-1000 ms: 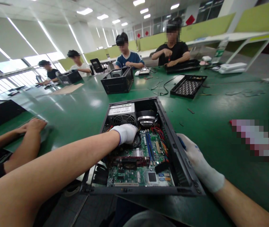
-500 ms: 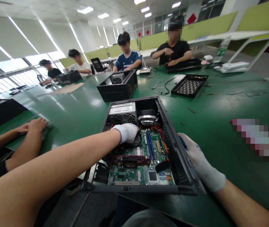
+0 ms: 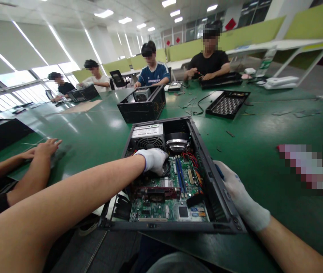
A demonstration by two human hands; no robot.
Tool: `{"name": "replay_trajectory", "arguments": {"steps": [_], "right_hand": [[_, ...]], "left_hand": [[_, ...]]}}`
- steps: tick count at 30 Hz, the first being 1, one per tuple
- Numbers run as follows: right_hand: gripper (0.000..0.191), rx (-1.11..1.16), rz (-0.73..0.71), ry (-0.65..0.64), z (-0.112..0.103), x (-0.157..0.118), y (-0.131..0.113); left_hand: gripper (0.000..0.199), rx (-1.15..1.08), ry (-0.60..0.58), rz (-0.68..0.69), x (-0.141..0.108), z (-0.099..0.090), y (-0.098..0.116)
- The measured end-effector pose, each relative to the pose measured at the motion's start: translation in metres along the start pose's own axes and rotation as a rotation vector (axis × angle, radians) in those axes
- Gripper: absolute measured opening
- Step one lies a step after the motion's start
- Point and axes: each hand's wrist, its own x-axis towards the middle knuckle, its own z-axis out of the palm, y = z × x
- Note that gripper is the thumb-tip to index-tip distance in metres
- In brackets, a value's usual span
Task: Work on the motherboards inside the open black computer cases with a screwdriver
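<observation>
A co-worker's hand (image 3: 192,72) has lowered; the case (image 3: 178,227) points lengthwise away, fingers (image 3: 163,154) unclear whether together.

We see a green bench (image 3: 90,146), smooth and glossy, ceiling light smearing across it. Open case (image 3: 222,191): dark painted metal, low sheen. Power supply (image 3: 149,142) inside looks grey metal, duller, with a smooth printed label (image 3: 148,131). Cooler (image 3: 177,145) has a bright, shiny metal band. Circuit board (image 3: 150,214) reads green, semi-gloss; memory slots (image 3: 179,176) are blue plastic. Our gloves (image 3: 256,218) are white cloth, matt. Far sheet (image 3: 82,106): tan, matt, like cardboard. Bottle (image 3: 264,62) is clear plastic.
</observation>
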Motion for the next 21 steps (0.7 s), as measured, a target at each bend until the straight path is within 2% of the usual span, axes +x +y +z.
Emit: {"name": "replay_trajectory", "arguments": {"steps": [4,6,10,13,17,19,21], "right_hand": [[0.056,0.040,0.031,0.007,-0.005,-0.001,-0.003],[0.055,0.140,0.029,-0.002,-0.009,-0.002,-0.005],[0.057,0.359,0.029,-0.133,-0.016,-0.008,-0.020],[0.068,0.365,0.051,-0.202,-0.015,-0.014,-0.038],[0.072,0.327,0.046,-0.207,-0.001,-0.015,-0.048],[0.074,0.311,0.043,-0.226,0.012,-0.009,-0.049],[0.076,0.322,0.028,-0.253,0.030,0.002,-0.054]], "left_hand": [[0.077,-0.015,0.016,-0.014,-0.003,0.001,-0.003],[0.075,-0.046,0.031,-0.019,-0.009,-0.003,-0.004],[0.058,-0.168,0.183,0.006,-0.034,-0.019,-0.006],[0.044,-0.267,0.329,0.076,-0.070,-0.031,-0.006],[0.029,-0.356,0.444,0.077,-0.143,-0.037,-0.002],[0.026,-0.422,0.462,0.056,-0.178,-0.029,-0.001],[0.031,-0.478,0.501,0.026,-0.202,-0.009,0.000]]}}
